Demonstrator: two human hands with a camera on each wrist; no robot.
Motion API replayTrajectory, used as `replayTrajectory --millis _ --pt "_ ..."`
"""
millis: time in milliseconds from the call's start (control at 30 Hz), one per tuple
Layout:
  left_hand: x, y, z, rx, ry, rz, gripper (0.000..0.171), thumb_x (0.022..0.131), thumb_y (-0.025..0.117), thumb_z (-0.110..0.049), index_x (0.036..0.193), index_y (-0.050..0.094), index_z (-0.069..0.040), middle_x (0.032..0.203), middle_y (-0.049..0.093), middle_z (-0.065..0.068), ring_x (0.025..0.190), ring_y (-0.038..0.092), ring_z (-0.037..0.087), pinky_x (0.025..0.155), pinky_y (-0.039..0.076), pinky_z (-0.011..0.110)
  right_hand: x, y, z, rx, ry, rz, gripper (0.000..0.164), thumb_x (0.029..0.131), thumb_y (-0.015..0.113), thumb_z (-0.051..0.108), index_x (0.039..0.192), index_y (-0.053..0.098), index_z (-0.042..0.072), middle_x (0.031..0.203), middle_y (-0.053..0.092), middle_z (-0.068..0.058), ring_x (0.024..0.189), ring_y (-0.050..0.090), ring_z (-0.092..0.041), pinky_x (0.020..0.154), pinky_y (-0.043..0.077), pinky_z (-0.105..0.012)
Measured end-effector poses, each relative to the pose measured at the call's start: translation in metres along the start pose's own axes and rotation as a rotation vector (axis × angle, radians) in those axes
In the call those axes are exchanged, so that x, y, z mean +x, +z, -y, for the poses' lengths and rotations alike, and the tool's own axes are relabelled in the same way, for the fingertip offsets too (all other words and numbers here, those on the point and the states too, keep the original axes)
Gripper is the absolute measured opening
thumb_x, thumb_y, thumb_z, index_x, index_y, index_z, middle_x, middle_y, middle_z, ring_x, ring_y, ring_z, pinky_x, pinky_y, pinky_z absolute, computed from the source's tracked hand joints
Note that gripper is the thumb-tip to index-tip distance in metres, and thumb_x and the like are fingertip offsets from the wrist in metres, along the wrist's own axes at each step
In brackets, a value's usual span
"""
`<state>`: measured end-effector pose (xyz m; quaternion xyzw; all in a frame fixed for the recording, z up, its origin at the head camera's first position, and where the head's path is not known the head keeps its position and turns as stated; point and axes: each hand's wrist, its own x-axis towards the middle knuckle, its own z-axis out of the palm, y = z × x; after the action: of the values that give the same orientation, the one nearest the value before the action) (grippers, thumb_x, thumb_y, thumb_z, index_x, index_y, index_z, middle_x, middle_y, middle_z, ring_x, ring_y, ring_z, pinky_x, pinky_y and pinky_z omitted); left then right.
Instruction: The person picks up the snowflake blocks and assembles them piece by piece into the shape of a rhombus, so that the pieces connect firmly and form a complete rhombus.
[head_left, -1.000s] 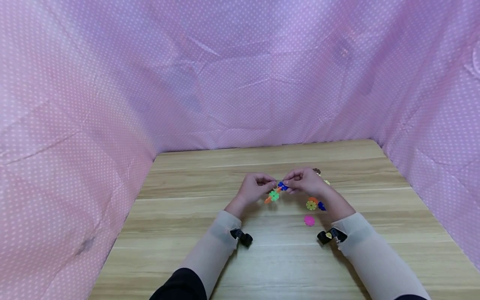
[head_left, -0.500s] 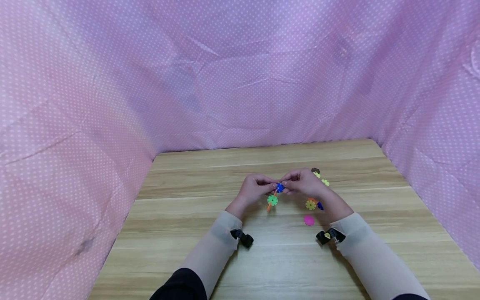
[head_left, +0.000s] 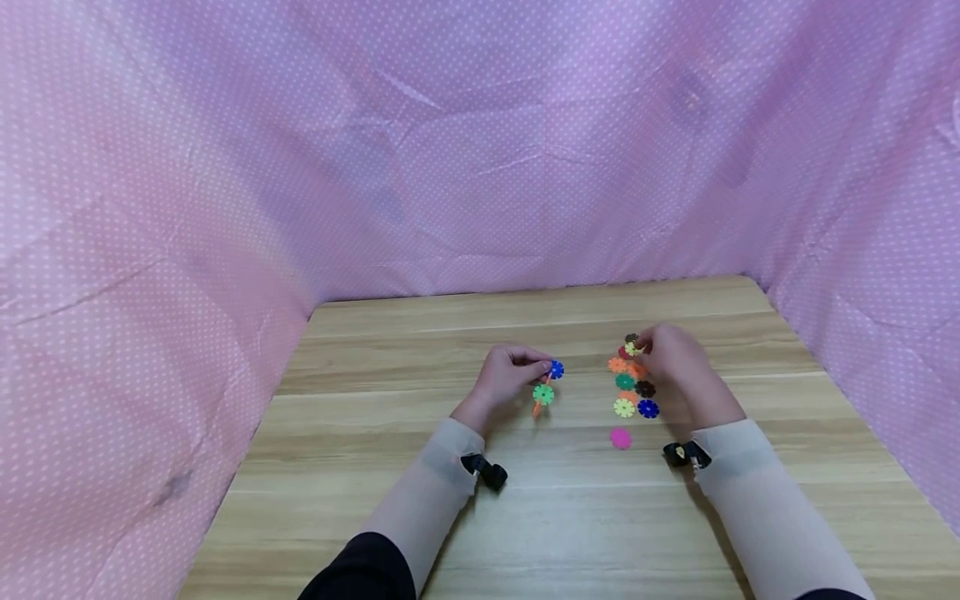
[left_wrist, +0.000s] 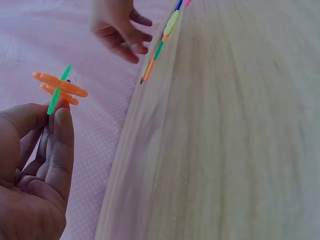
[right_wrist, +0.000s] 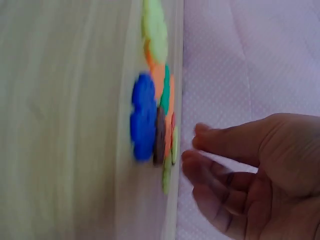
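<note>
My left hand (head_left: 501, 382) pinches a small chain of interlocking snowflake discs, raised above the table. In it are a blue disc (head_left: 557, 369) at the fingertips, a light green disc (head_left: 543, 394) and orange discs (left_wrist: 60, 84) set crosswise. Over on the right, my right hand (head_left: 681, 360) hovers at the far end of a group of loose discs. Thumb and fingers stand slightly apart, nothing visible between them in the right wrist view. Nearest those fingers is a yellow disc (head_left: 632, 348). A dark green disc (head_left: 625, 381) and a dark brown disc (head_left: 645, 389) lie nearer the middle.
Toward the front of the group are another blue disc (head_left: 648, 408), a pale yellow disc (head_left: 624, 408) and, by itself, a pink disc (head_left: 621, 438). All rest on the wooden table (head_left: 360, 467). A pink dotted cloth (head_left: 480, 167) hangs behind and at both sides.
My right hand has let go of the blue disc on the chain and moved right to the loose discs. My left hand stays nearly in place, still pinching the chain.
</note>
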<state>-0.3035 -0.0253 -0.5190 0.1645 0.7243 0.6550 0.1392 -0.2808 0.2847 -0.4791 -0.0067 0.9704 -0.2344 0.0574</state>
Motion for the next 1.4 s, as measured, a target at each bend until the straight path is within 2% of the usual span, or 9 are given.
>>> replayTrajectory --millis 133,333,433,533,700,867,1000,1167,1400 --pt "0.0 0.0 -0.001 0.001 0.007 0.002 0.012 0.099 0.074 -0.006 0.108 0.08 -0.002 0.095 0.079 0.009 0.081 0.075 0.018 0.077 0.064 0.034 -0.001 -0.005 -0.012 -0.048 0.008 0.028 0.039 0.096 0.071 0.012 0.13 0.066 -0.006 0.118 0.07 -0.025 0.1 0.066 -0.039 0.088 0.055 -0.058" --pt "-0.001 0.001 -0.002 -0.02 0.01 -0.01 0.013 0.098 0.073 -0.004 0.108 0.079 0.001 0.094 0.079 0.011 0.078 0.075 0.016 0.076 0.064 0.033 0.001 -0.006 -0.024 -0.097 0.027 0.043 0.038 0.088 0.081 0.015 0.121 0.073 -0.001 0.12 0.07 -0.026 0.106 0.065 -0.045 0.088 0.054 -0.06" --pt "-0.002 0.002 -0.003 -0.03 0.012 -0.01 0.013 0.098 0.074 -0.004 0.108 0.079 0.002 0.094 0.079 0.012 0.079 0.075 0.016 0.076 0.064 0.033 0.002 -0.006 -0.028 -0.088 0.04 0.051 0.036 0.087 0.083 0.017 0.118 0.074 0.0 0.118 0.07 -0.025 0.105 0.065 -0.044 0.088 0.054 -0.06" --pt "-0.002 0.002 -0.004 -0.025 0.012 -0.008 0.013 0.098 0.074 -0.004 0.109 0.079 0.001 0.094 0.079 0.012 0.079 0.074 0.016 0.076 0.064 0.033 0.003 -0.007 -0.03 -0.066 0.042 0.053 0.033 0.087 0.084 0.017 0.112 0.072 0.0 0.109 0.071 -0.02 0.097 0.065 -0.039 0.084 0.054 -0.057" --pt "-0.001 0.002 -0.002 -0.032 0.003 -0.014 0.013 0.098 0.074 -0.005 0.109 0.079 0.001 0.093 0.079 0.012 0.078 0.074 0.016 0.075 0.064 0.033 0.004 -0.007 -0.029 -0.009 0.027 0.035 0.021 0.091 0.079 0.011 0.108 0.07 0.003 0.104 0.068 -0.017 0.093 0.063 -0.035 0.081 0.053 -0.052" --pt "0.0 0.002 -0.002 -0.038 0.001 -0.027 0.012 0.098 0.074 -0.004 0.108 0.079 0.001 0.095 0.078 0.012 0.078 0.074 0.016 0.076 0.064 0.034 0.003 -0.005 -0.021 0.051 -0.024 -0.055 0.024 0.095 0.074 0.01 0.117 0.073 0.0 0.105 0.07 -0.017 0.093 0.064 -0.033 0.081 0.055 -0.05" --pt "0.0 0.002 -0.003 -0.038 0.009 -0.03 0.012 0.098 0.073 -0.002 0.108 0.078 0.002 0.094 0.078 0.012 0.077 0.074 0.016 0.075 0.064 0.033 0.004 0.001 -0.008 0.1 -0.087 -0.123 0.02 0.098 0.073 0.01 0.115 0.075 0.0 0.103 0.073 -0.016 0.089 0.065 -0.03 0.075 0.056 -0.044" --pt "-0.001 0.001 -0.004 -0.024 0.006 -0.039 0.013 0.098 0.073 -0.003 0.109 0.078 0.001 0.094 0.078 0.011 0.077 0.074 0.016 0.075 0.064 0.033 0.005 0.013 0.01 0.205 -0.131 -0.135 0.013 0.099 0.073 0.011 0.11 0.077 0.003 0.096 0.073 -0.012 0.079 0.063 -0.023 0.064 0.055 -0.036" --pt "-0.003 0.001 -0.002 -0.009 0.013 -0.054 0.014 0.098 0.074 -0.005 0.11 0.079 0.0 0.096 0.078 0.011 0.078 0.075 0.017 0.075 0.064 0.033 0.004 0.025 0.029 0.311 -0.192 -0.152 0.005 0.097 0.078 0.014 0.1 0.079 0.01 0.09 0.073 -0.005 0.081 0.065 -0.022 0.069 0.055 -0.033"
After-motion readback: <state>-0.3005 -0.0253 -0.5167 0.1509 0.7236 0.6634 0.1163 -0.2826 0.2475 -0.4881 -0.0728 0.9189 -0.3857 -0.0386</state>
